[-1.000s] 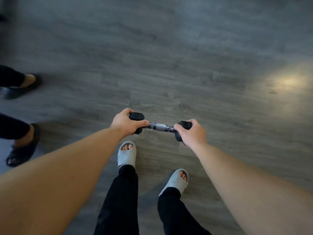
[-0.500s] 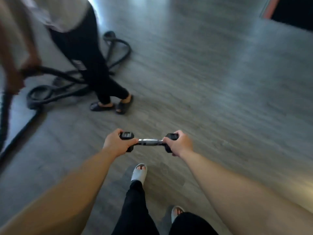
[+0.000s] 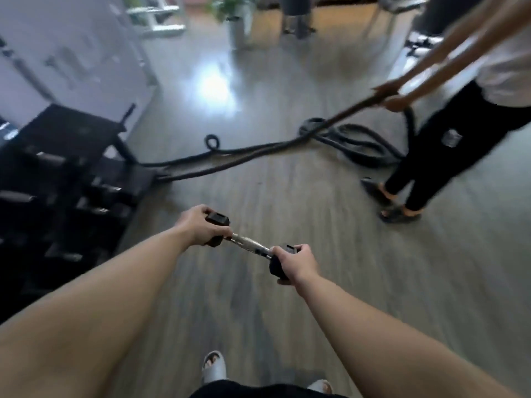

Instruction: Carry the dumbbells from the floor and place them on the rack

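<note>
A small black hex dumbbell [image 3: 249, 244] with a chrome handle hangs in the air in front of me, tilted down to the right. My left hand [image 3: 198, 225] grips its left head and my right hand [image 3: 297, 264] grips its right head. The black dumbbell rack [image 3: 54, 179] stands at the left, its tiers holding several dark dumbbells, blurred by motion. The carried dumbbell is to the right of the rack and apart from it.
Another person [image 3: 448, 139] stands at the right, holding a thick black battle rope [image 3: 258, 153] that runs across the grey wood floor to the rack's foot, with coils beside their feet. A potted plant [image 3: 234, 18] and furniture are at the far end. My sandalled feet [image 3: 214, 366] are below.
The view has swung up and around: the rack has come into sight at the left and the other person now appears at the right. Both hands keep hold of the dumbbell, now tilted.
</note>
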{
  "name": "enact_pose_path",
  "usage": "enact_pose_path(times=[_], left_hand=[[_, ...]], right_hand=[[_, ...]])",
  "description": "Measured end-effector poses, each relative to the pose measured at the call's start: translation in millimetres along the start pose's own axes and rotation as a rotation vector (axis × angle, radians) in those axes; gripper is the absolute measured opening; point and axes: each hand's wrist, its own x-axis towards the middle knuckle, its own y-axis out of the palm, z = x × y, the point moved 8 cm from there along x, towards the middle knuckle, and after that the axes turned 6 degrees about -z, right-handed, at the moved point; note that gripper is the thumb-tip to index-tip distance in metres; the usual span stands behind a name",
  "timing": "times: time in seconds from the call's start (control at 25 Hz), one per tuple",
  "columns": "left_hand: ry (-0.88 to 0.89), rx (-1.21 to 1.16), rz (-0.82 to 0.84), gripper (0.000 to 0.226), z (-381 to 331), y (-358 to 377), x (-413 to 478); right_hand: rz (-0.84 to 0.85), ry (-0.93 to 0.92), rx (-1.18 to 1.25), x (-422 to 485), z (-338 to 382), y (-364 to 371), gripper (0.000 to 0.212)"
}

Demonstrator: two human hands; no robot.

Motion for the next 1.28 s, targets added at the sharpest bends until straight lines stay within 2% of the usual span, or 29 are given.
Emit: enact_pose_path(times=[0.16, 0.44, 0.72, 0.88, 1.04, 1.28], left_hand=[[-0.149, -0.094, -0.138, 0.079, 143.0, -112.7, -21.3], [-0.355, -0.198, -0.363, 0.067, 402.0, -304.1, -68.9], [-0.537, -0.214, -0.527, 0.082, 579.3, -410.8, -123.8], [-0.661, -0.235, -0.559, 0.070, 661.2, -435.4, -144.7], [-0.721, -0.174, -0.560, 0.070, 725.3, -467.6, -137.3], [-0.741, -0.047, -0.558, 0.070, 791.1, -531.4, -92.1]], right_hand=[[0.160, -0.075, -0.129, -60.2, 6.4, 146.3, 0.053], [0.411, -0.139, -0.284, -194.2, -19.9, 426.1, 0.054], [0.590, -0.194, -0.478, -293.9, -41.1, 607.6, 0.050], [0.697, -0.153, -0.569, -324.3, -80.9, 689.4, 0.054], [0.755, -0.107, -0.598, -340.2, -114.5, 767.9, 0.059], [0.775, -0.153, -0.743, -351.0, -104.6, 882.6, 0.067]])
